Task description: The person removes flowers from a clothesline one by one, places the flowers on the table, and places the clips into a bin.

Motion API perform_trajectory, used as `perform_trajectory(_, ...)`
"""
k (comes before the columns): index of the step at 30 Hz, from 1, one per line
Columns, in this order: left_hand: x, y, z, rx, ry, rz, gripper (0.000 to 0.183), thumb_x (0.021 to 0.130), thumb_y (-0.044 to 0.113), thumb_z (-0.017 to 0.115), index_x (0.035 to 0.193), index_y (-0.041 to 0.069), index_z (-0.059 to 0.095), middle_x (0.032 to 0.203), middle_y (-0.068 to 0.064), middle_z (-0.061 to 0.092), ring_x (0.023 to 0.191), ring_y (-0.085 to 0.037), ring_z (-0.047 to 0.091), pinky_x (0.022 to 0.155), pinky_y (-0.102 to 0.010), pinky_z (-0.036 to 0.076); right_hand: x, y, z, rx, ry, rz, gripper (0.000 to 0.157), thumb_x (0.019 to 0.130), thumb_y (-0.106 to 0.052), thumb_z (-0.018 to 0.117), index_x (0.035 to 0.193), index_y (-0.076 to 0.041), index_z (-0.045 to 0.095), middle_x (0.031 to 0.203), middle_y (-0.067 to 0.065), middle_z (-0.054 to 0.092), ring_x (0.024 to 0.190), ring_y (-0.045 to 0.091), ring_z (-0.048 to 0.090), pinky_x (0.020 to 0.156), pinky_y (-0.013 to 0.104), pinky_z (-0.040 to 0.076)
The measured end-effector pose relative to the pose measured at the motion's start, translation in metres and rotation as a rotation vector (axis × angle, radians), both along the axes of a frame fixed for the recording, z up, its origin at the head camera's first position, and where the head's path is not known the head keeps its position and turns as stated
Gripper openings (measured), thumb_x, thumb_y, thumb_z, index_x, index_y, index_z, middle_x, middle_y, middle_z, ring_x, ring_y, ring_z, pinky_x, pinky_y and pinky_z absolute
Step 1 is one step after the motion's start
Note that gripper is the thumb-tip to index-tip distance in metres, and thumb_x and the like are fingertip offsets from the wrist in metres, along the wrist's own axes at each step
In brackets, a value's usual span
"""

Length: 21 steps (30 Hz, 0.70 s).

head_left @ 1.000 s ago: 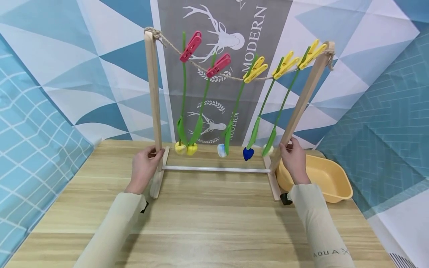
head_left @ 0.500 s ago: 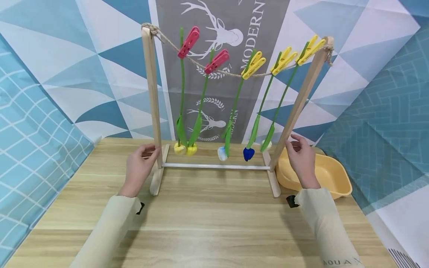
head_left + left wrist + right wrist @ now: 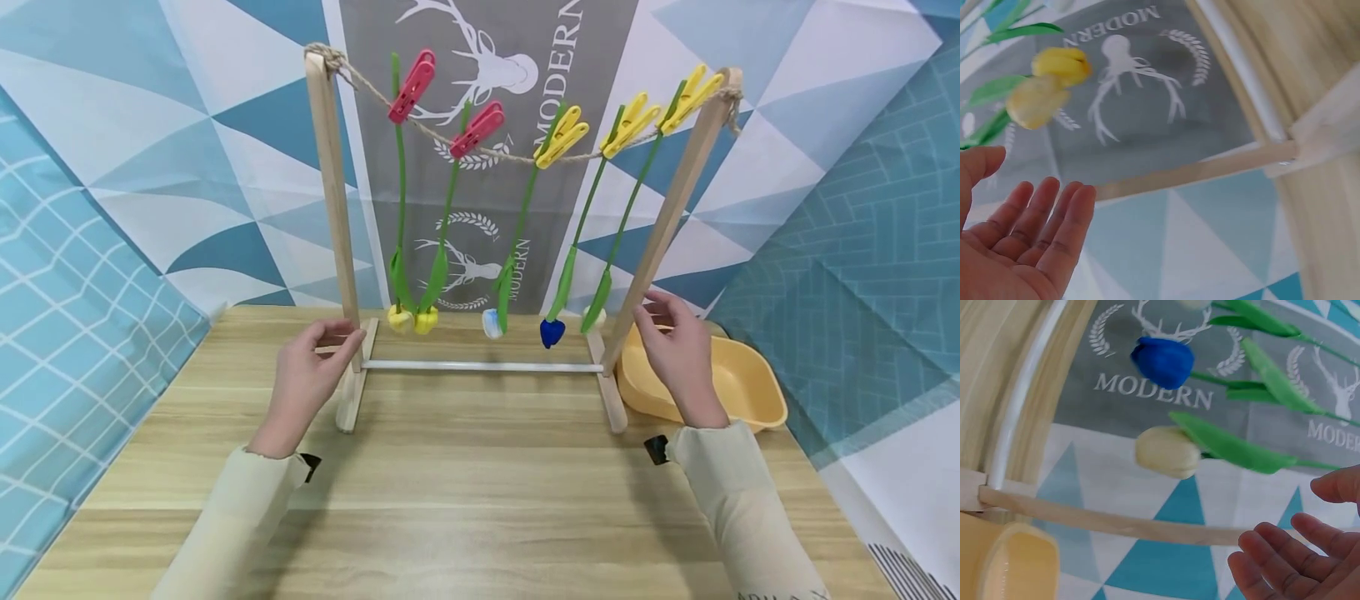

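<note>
A wooden rack stands on the table, its left post [image 3: 333, 192] and right post [image 3: 671, 208] joined low down by a white rod [image 3: 480, 366]. Twine [image 3: 517, 157] sags between the post tops. Several artificial tulips hang heads down from it, held by red clothespins [image 3: 477, 129] and yellow clothespins [image 3: 562, 137]. They include a blue tulip [image 3: 1163, 362], a cream tulip [image 3: 1167, 452] and a yellow tulip [image 3: 1063, 66]. Fingers loosely bent and holding nothing, my left hand [image 3: 311, 379] is beside the lower left post. Likewise holding nothing, my right hand [image 3: 681, 358] is beside the right post.
A yellow plastic basin [image 3: 738, 379] sits behind my right hand, close to the rack's right foot [image 3: 611, 404]. Patterned cloth [image 3: 262, 150] backs the wooden table [image 3: 480, 500] and covers the sides.
Both hands held the posts a second ago. Their fingers have loosened and the hands have drawn outward, left hand to the left, right hand to the right. The rack stays standing.
</note>
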<state>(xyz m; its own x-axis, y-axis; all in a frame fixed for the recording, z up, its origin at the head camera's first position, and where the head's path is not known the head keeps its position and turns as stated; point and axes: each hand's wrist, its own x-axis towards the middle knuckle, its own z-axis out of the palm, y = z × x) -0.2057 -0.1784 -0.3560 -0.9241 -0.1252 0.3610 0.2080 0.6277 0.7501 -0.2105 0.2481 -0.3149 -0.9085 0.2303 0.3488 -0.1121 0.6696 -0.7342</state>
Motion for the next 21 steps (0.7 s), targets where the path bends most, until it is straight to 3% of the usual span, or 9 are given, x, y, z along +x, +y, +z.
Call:
perform_trajectory(4,0.004,0.005,0.009,0.018,0.005,-0.03,0.047,0.089,0.047,0.056,0.116,0.009,0.062,0.112,-0.007,0.066,0.099,-0.02,0.064,0.072,-0.007,0.045,0.005,-0.007,0.005,0.024,0.039,0.028,0.043,0.095,-0.032,0.05,0.13,-0.007,0.052,0.117,0.015,0.062,0.105,0.028,0.059,0.088,0.045,0.049)
perform_trajectory(12,0.009,0.012,0.022,0.015,0.031,-0.048,0.045,0.089,0.048,0.056,0.116,0.011,0.061,0.113,-0.006,0.065,0.1,-0.019,0.063,0.083,-0.035,0.052,0.01,-0.02,0.015,0.072,0.091,0.067,0.043,0.094,-0.035,0.052,0.126,-0.007,0.055,0.112,0.014,0.063,0.098,0.026,0.061,0.084,0.04,0.049)
perform_trajectory(18,0.009,0.017,0.033,0.02,0.069,-0.052,0.045,0.09,0.046,0.056,0.117,0.011,0.06,0.114,-0.006,0.065,0.1,-0.019,0.064,0.081,-0.026,0.053,0.011,-0.026,0.02,0.089,0.116,0.092,0.04,0.094,-0.033,0.053,0.125,-0.008,0.056,0.11,0.011,0.065,0.093,0.023,0.062,0.077,0.021,0.046)
perform_trajectory(21,0.009,0.019,0.036,0.036,0.102,-0.048,0.043,0.09,0.043,0.057,0.116,0.009,0.06,0.112,-0.006,0.066,0.097,-0.019,0.065,0.079,-0.019,0.051,0.01,-0.031,0.022,0.086,0.117,0.105,0.038,0.094,-0.031,0.054,0.123,-0.007,0.057,0.109,0.012,0.065,0.091,0.023,0.063,0.076,0.019,0.046)
